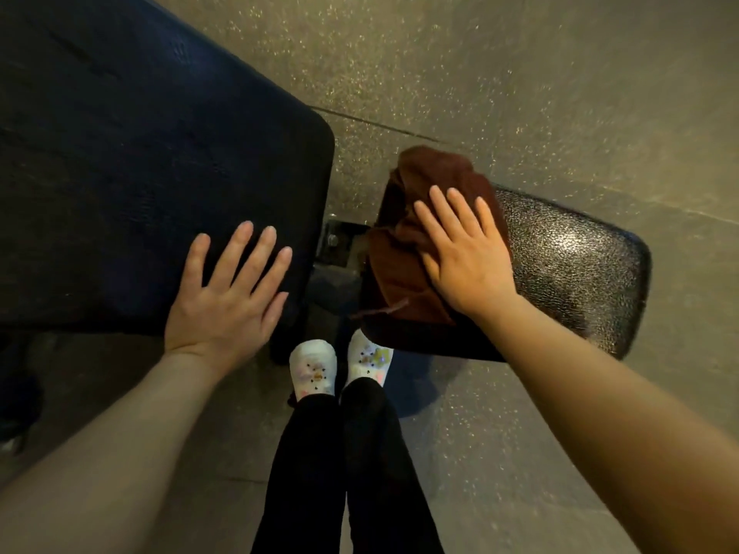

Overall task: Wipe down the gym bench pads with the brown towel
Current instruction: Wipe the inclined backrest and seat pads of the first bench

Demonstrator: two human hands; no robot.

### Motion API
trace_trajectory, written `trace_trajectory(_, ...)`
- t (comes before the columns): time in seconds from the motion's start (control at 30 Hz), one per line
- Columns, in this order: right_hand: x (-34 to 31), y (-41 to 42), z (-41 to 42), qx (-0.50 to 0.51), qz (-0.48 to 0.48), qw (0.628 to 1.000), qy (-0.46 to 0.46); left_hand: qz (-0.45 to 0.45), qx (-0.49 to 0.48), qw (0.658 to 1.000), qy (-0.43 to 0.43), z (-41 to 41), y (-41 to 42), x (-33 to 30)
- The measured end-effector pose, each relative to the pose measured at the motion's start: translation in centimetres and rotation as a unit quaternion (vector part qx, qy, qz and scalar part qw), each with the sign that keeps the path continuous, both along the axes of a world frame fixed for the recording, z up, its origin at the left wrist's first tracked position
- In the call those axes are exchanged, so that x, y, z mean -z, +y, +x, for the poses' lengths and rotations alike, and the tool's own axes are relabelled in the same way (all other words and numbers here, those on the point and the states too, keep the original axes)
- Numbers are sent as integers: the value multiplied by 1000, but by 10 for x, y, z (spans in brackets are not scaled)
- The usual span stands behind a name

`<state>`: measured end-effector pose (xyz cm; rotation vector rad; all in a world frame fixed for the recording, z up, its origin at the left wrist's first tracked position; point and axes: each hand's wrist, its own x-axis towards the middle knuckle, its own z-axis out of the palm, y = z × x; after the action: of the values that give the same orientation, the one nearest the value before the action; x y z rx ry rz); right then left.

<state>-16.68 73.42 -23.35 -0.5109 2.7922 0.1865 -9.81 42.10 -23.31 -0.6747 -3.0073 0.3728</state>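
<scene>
A: Starting at the left, what do you have there?

B: Your left hand (230,291) lies flat on the long pad (140,161), close to its near right corner. The fingers are straight and a little spread, and they hold nothing. The pad is dark and wide, and it runs away to the upper left.

A: And in the middle?

B: Between the two pads you see a gap with a metal bracket (338,243) and a bolt on it. Below the gap your two feet stand on the floor (560,94), in white shoes (314,367) with small coloured charms, and your legs are in black trousers (320,473).

A: Where is the towel?

B: The towel (404,249) is on the small pad (572,269), bunched on its left end. Part of it hangs over the left edge, and a loose thread sticks out at its near side.

A: What does your right hand do?

B: Your right hand (464,253) presses flat on top of the towel. The fingers are straight and close together, pointing away from you; they are not curled around the cloth. The right part of the small pad is bare and shiny, with a grainy surface. The floor around is grey with light speckles.
</scene>
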Motion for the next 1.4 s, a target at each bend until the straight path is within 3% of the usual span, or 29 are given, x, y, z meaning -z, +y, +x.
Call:
trace_trajectory(0.27, -72, 106, 82, 67, 40, 997, -6, -7, -13, 999, -29, 0, 1, -7)
trace_trajectory(0.43, -57, 82, 60, 122, 55, 991, 26, 1, 2, 1000, -1, 3, 0, -1)
trace_trajectory(0.6, -3, 3, 4, 28, 20, 999, 35, -13, 15, 999, 35, 1, 1, 8)
trace_trajectory(0.73, 26, -48, -15, 26, 16, 999, 9, -14, 19, 999, 35, 2, -1, 11)
trace_trajectory(0.83, 28, -52, 9, -6, 13, 1000, 7, -12, 12, 1000, 23, 3, -1, 10)
trace_trajectory(1.03, 11, -27, 42, -186, 13, 980, -68, -7, -1, 1000, 22, 4, 2, 7)
trace_trajectory(1.2, -24, 47, 11, -31, 19, 999, -26, -1, -5, 1000, 10, 1, 3, 4)
trace_trajectory(1.4, -66, 112, 66, 120, 44, 992, 19, 11, -12, 1000, -13, 2, 4, 0)
